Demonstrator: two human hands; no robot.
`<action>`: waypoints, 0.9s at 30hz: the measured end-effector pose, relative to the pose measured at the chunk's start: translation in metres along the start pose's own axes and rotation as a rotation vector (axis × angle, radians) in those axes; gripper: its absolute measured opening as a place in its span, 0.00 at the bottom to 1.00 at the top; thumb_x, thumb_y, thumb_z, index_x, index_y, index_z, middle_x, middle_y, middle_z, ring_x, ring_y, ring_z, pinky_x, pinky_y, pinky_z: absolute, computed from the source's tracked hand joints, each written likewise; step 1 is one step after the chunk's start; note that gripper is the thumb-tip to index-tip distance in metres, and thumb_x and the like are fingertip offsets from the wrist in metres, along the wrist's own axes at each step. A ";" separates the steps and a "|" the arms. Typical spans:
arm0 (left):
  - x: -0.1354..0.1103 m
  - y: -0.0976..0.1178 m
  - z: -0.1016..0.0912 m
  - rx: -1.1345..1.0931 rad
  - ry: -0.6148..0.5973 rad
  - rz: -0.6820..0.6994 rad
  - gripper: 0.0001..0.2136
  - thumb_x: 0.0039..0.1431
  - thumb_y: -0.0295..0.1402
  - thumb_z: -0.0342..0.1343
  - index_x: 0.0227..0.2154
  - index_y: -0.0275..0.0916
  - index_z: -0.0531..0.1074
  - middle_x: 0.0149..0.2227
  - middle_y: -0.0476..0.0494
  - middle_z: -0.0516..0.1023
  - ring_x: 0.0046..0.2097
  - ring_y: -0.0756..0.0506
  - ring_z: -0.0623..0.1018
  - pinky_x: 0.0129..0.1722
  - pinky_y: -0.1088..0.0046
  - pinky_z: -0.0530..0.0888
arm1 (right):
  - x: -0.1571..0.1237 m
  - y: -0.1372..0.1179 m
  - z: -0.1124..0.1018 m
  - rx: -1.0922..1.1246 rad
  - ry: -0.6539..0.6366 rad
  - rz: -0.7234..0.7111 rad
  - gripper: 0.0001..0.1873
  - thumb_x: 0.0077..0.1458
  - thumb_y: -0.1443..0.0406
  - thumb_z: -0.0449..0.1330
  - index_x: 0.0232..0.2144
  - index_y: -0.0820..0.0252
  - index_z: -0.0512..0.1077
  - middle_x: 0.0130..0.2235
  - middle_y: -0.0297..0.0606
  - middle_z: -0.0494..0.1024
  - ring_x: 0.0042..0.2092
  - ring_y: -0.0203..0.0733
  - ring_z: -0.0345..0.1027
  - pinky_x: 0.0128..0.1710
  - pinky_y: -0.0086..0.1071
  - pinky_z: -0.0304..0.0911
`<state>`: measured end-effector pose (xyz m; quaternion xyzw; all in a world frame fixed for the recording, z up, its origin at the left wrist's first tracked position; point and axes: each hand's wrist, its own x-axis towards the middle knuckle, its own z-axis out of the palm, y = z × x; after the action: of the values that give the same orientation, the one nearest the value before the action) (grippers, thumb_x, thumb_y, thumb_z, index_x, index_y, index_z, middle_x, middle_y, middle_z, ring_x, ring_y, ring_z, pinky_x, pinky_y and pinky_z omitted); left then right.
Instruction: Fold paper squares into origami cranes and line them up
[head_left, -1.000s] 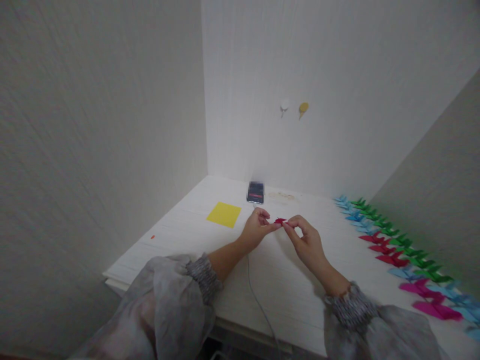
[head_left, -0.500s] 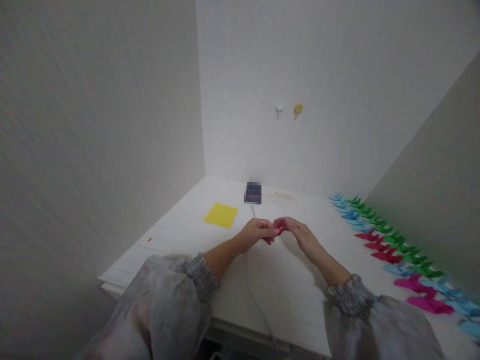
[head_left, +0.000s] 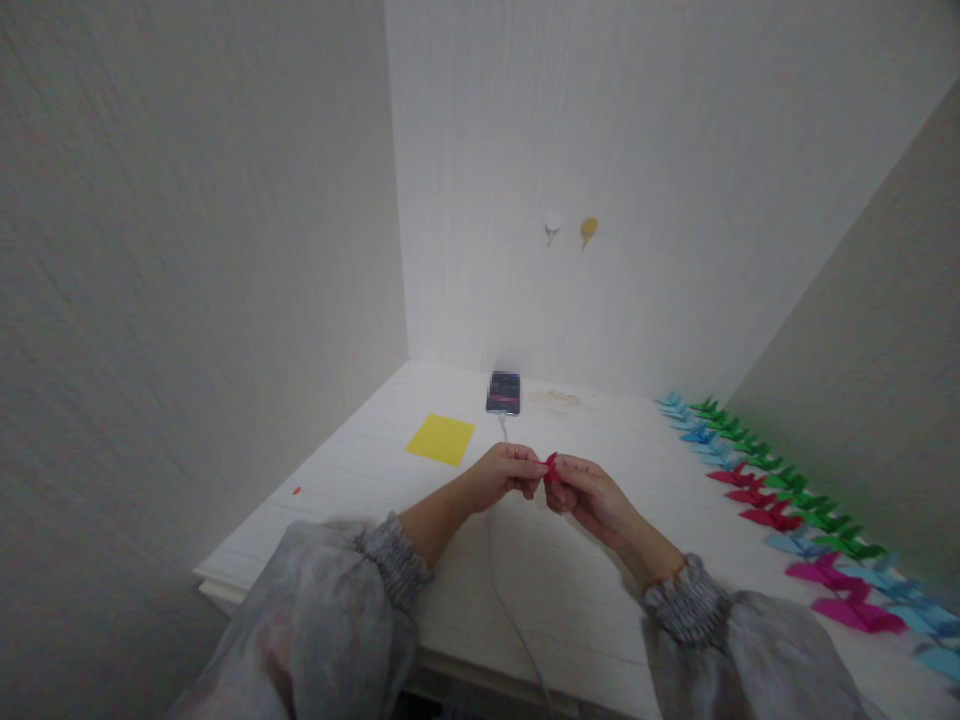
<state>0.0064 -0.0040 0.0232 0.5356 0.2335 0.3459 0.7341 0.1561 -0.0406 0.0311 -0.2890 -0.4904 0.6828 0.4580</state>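
Note:
A small piece of folded red paper (head_left: 553, 466) is held above the table between my two hands. My left hand (head_left: 508, 474) pinches its left side between thumb and fingers. My right hand (head_left: 586, 488) grips its right side, the fingers curled under and the thumb on top. Most of the paper is covered by my fingers, so its exact folded shape is hard to make out. A flat yellow square of paper (head_left: 441, 440) lies on the table to the left of my hands.
Rows of folded paper cranes (head_left: 772, 515) in green, blue, red and pink line the table's right side. A phone (head_left: 503, 392) with a white cable (head_left: 504, 600) lies near the back wall. A small orange scrap (head_left: 297, 490) is at left. Two hooks (head_left: 589, 228) hang on the wall.
My right hand has turned from loosely extended fingers to a closed grip on the red paper. My left hand keeps its pinch. The view has shifted slightly.

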 end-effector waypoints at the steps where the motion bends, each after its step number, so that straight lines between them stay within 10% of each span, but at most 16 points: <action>1: 0.000 0.000 0.000 -0.026 0.005 0.006 0.10 0.41 0.33 0.59 0.19 0.32 0.65 0.15 0.50 0.68 0.18 0.55 0.66 0.20 0.78 0.60 | 0.000 0.001 0.001 0.041 0.005 -0.005 0.13 0.48 0.60 0.56 0.17 0.62 0.64 0.15 0.29 0.62 0.18 0.29 0.53 0.19 0.27 0.47; 27: -0.001 -0.010 0.004 -0.381 -0.009 0.062 0.08 0.44 0.31 0.56 0.18 0.31 0.67 0.18 0.48 0.70 0.21 0.53 0.69 0.25 0.75 0.64 | 0.003 0.018 0.006 0.277 0.044 -0.085 0.13 0.50 0.63 0.54 0.17 0.62 0.62 0.15 0.27 0.58 0.19 0.29 0.52 0.20 0.26 0.47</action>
<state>0.0109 -0.0093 0.0144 0.3953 0.1440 0.4040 0.8123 0.1438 -0.0421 0.0168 -0.2172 -0.3931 0.7173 0.5327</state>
